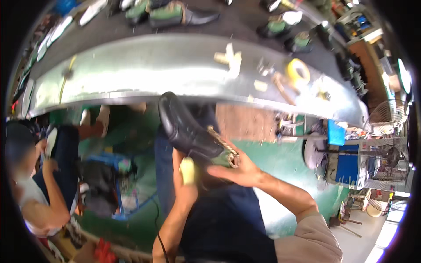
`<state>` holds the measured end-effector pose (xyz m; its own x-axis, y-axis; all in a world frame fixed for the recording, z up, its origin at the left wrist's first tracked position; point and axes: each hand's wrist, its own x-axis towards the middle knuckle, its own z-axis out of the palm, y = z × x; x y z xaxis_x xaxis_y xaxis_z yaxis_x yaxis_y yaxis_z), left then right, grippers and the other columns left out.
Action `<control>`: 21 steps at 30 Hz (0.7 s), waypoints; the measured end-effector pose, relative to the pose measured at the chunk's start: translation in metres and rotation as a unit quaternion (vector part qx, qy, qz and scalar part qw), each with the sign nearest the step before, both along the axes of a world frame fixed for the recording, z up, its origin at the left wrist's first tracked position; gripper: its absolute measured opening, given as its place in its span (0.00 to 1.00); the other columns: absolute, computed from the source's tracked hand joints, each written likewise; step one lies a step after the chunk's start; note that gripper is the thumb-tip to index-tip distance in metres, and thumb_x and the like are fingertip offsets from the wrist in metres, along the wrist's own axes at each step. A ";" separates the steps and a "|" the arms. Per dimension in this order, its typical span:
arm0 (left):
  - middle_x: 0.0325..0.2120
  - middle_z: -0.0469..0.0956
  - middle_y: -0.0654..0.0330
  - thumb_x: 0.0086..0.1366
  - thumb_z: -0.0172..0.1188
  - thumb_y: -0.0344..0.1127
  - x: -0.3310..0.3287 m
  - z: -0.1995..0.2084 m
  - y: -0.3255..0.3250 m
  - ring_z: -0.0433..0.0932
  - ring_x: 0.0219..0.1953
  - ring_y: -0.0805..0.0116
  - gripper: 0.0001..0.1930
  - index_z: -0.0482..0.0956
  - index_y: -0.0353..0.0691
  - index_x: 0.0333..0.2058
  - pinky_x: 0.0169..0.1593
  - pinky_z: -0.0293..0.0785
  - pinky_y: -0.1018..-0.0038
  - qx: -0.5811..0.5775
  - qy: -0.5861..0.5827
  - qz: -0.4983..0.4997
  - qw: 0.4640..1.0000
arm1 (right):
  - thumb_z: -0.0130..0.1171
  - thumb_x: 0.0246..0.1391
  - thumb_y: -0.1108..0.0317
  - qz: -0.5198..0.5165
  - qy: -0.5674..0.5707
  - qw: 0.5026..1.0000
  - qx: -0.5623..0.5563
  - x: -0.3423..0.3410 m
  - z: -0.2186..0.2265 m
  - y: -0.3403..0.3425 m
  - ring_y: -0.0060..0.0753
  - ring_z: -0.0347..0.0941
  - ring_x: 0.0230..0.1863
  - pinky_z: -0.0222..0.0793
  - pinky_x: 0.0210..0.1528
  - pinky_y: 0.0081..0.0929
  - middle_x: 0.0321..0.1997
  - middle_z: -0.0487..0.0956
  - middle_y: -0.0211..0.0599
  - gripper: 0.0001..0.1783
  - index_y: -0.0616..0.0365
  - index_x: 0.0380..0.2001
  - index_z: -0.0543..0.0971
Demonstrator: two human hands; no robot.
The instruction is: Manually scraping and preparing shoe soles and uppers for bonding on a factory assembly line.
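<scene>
A black leather shoe (182, 127) is held over my lap, its toe tilted up toward the workbench edge. My left hand (183, 188) grips its near end from the left side. A pale yellow piece (187, 170) covers or lies along the thumb of that hand; I cannot tell which. My right hand (241, 170) is closed on the shoe's heel end from the right, fingers mostly behind it. A tan twisted cord (226, 147) runs along the shoe's right side and loops by the right fingers. The heel end is partly hidden and blurred.
A shiny metal bench edge (144, 65) curves ahead, carrying a yellow tape roll (298, 72) and scraps. Beyond it, several shoes (175, 15) stand on a dark surface. At left a co-worker (48, 184) holds a shoe. A fan (390, 155) and round stool (315, 151) stand right.
</scene>
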<state>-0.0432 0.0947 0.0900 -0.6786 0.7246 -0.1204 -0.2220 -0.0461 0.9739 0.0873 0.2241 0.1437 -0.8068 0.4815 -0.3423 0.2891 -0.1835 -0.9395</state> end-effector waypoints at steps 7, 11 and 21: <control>0.64 0.78 0.47 0.78 0.47 0.31 -0.039 -0.025 -0.028 0.82 0.60 0.57 0.30 0.63 0.37 0.76 0.64 0.76 0.63 0.008 -0.009 -0.073 0.997 | 0.70 0.66 0.45 -0.215 0.013 0.977 -0.003 -0.012 0.097 0.157 0.30 0.73 0.67 0.68 0.70 0.33 0.66 0.78 0.37 0.43 0.64 0.72 0.71; 0.60 0.80 0.48 0.83 0.46 0.38 -0.042 -0.077 -0.042 0.87 0.49 0.60 0.24 0.67 0.38 0.73 0.54 0.83 0.67 -0.061 0.009 -0.023 0.998 | 0.69 0.66 0.50 -0.395 -0.042 0.907 0.141 -0.046 0.071 0.326 0.35 0.79 0.62 0.74 0.64 0.30 0.66 0.81 0.40 0.38 0.54 0.73 0.72; 0.51 0.83 0.50 0.76 0.47 0.27 -0.075 -0.105 -0.016 0.87 0.35 0.64 0.21 0.72 0.37 0.66 0.38 0.85 0.73 -0.105 -0.115 0.029 0.987 | 0.62 0.69 0.65 -0.062 -0.102 0.681 0.723 -0.117 0.003 0.388 0.56 0.77 0.64 0.74 0.65 0.46 0.63 0.82 0.44 0.20 0.55 0.62 0.81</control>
